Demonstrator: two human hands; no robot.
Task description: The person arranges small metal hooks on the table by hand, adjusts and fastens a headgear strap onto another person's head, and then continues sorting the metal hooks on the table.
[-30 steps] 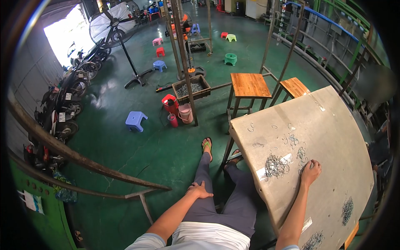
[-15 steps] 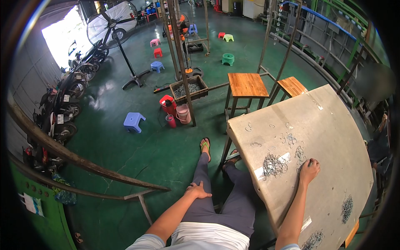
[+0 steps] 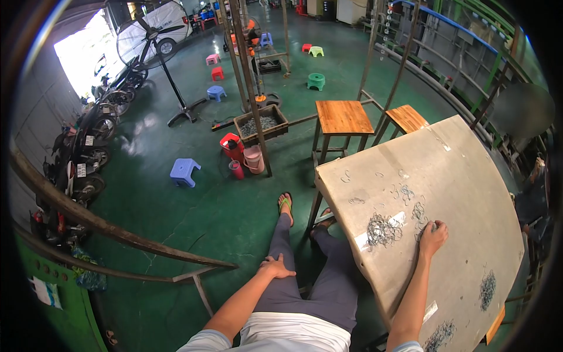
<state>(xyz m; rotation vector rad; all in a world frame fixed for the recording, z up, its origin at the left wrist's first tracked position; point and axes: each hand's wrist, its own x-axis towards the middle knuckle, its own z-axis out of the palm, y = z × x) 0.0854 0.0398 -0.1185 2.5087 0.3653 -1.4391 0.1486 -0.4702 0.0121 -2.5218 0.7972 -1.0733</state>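
My left hand [image 3: 278, 267] lies open on my left thigh, its fingers spread over the dark trouser leg. On the cardboard-coloured tabletop [image 3: 457, 193], my right hand [image 3: 433, 237] is closed with curled fingers pointing down. Its fingertips are beside a small strand of thin metal wire hooks [image 3: 419, 213]; whatever they grip is hidden. A larger heap of the same bent wire pieces [image 3: 384, 229] lies left of this hand, with loose ones scattered beyond it. Two more piles, one of dark wire pieces [image 3: 487, 290] and one of similar pieces [image 3: 440, 335], lie nearer my right forearm.
Two wooden stools [image 3: 343, 117] stand beyond the table. A crate of metal parts [image 3: 258, 125], a pink bucket [image 3: 254, 159] and a blue plastic stool [image 3: 185, 171] are on the green floor. A curved metal rail [image 3: 117, 229] runs at left. Another person [image 3: 532, 199] is at the right edge.
The view has shifted slightly. My right hand has turned a little, its curled fingers now lower beside the small strand of hooks. My left hand stays on my thigh.
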